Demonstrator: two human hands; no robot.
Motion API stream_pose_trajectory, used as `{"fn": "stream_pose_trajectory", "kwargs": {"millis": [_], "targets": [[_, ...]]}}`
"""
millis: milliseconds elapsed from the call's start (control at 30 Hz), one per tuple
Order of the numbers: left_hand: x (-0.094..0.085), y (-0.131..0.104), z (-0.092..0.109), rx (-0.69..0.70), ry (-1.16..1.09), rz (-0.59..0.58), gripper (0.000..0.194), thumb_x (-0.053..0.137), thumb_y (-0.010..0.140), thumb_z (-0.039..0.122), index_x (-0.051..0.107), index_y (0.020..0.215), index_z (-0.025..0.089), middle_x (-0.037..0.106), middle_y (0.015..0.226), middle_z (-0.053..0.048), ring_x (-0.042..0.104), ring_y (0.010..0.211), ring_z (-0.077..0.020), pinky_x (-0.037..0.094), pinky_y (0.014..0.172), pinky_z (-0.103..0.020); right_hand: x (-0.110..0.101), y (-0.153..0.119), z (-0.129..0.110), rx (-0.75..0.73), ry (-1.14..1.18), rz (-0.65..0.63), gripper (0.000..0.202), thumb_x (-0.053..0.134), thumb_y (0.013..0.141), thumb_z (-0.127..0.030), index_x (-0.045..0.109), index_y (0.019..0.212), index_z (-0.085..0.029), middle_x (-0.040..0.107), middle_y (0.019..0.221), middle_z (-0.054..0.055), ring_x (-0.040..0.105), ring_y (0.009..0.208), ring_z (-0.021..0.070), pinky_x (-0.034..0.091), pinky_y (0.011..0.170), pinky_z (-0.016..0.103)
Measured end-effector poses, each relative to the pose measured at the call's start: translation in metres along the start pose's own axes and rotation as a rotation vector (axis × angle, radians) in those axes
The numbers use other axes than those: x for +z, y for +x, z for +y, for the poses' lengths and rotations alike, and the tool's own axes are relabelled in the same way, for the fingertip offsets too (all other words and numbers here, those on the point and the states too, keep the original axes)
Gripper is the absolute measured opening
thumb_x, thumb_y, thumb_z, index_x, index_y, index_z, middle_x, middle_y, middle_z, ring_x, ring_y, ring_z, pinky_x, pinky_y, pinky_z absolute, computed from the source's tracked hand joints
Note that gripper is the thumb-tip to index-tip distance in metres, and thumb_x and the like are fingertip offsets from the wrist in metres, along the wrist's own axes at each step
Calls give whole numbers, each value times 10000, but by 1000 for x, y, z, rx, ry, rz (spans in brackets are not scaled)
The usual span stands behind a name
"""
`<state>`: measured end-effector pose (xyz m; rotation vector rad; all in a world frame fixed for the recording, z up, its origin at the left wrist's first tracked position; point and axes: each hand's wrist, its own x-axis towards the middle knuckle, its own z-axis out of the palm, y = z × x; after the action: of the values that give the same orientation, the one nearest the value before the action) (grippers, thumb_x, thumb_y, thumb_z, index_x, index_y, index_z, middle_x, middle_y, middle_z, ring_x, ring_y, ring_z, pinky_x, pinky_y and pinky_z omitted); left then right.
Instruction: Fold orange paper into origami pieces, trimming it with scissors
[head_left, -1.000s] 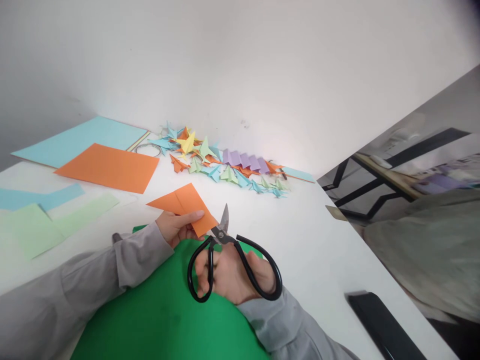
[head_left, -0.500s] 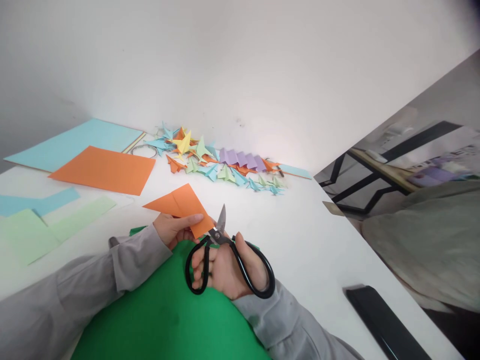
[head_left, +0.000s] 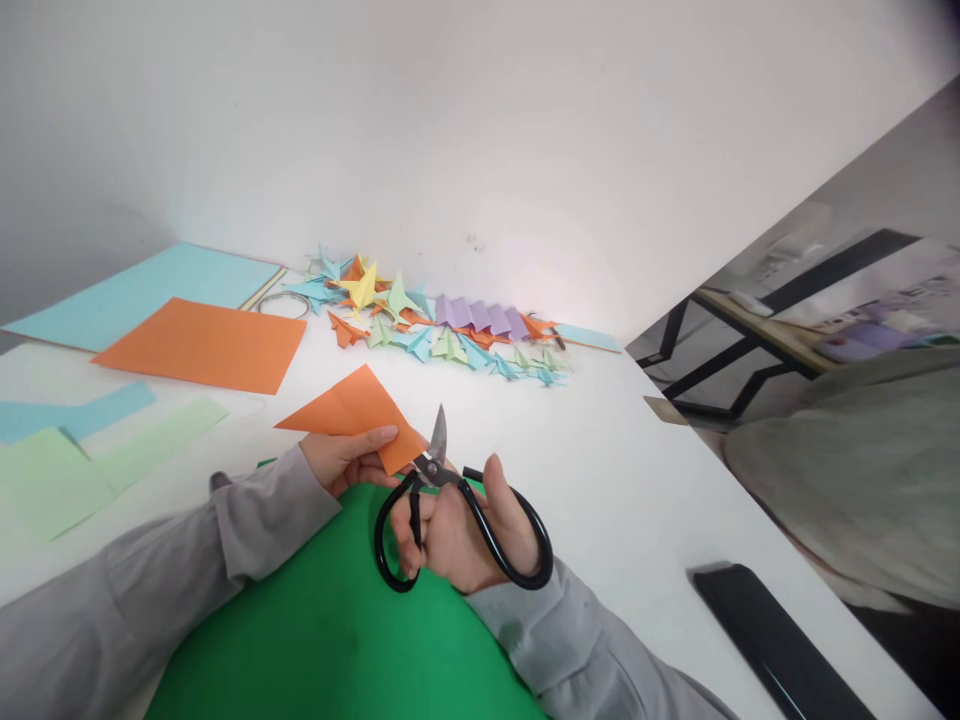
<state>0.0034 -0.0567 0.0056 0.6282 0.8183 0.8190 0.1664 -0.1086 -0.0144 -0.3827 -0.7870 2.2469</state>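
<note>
My left hand (head_left: 349, 455) pinches a folded orange paper piece (head_left: 360, 408) between thumb and fingers, its pointed end toward the left. In my right hand (head_left: 469, 535) are black-handled scissors (head_left: 433, 468), with the thumb through one loop and fingers at the other. The blades are spread, one rising beside the paper's right corner and the other hidden at the paper. Both hands are above a green cloth (head_left: 337, 630).
An orange sheet (head_left: 202, 343) and light blue sheets (head_left: 142, 290) lie at the left, with green cut pieces (head_left: 161, 445) nearer. Small folded paper shapes (head_left: 397, 298) line the wall. A black case (head_left: 776, 640) sits at the right edge.
The orange paper and my left hand have shifted slightly left in view. The fingers of my right hand have curled more around the left scissor loop. The blades stay spread.
</note>
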Motion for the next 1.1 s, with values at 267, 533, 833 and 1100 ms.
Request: {"fn": "stream_pose_trajectory", "kwargs": {"millis": [267, 533, 833, 1100], "targets": [[-1, -1, 3, -40, 31, -12, 66, 630, 731, 133, 686, 730, 100, 712, 705, -103, 657, 546, -166, 533, 447, -195, 0, -1, 2, 12, -27, 11, 766, 250, 706, -784, 315, 1188, -192, 622, 727, 55, 564, 530, 169, 413, 540, 306], [-1, -2, 4, -30, 76, -14, 91, 623, 738, 153, 705, 718, 119, 715, 711, -97, 656, 556, -162, 525, 451, -185, 0, 1, 1, 31, -72, 39, 726, 167, 706, -793, 308, 1116, -211, 599, 683, 35, 548, 502, 158, 409, 524, 308], [-1, 0, 5, -34, 81, 17, 96, 627, 732, 148, 709, 710, 102, 707, 667, -106, 655, 523, -170, 519, 426, -183, 4, -1, 0, 10, -73, 48, 699, 306, 695, -776, 334, 1102, -210, 596, 686, 29, 535, 500, 149, 409, 521, 299], [1, -1, 8, -53, 113, -4, 78, 648, 716, 152, 707, 688, 109, 698, 631, -90, 654, 524, -163, 521, 441, -176, 11, -3, -3, 18, -100, 110, 709, 183, 730, -771, 332, 1132, -206, 582, 678, 28, 517, 495, 147, 386, 522, 305]]}}
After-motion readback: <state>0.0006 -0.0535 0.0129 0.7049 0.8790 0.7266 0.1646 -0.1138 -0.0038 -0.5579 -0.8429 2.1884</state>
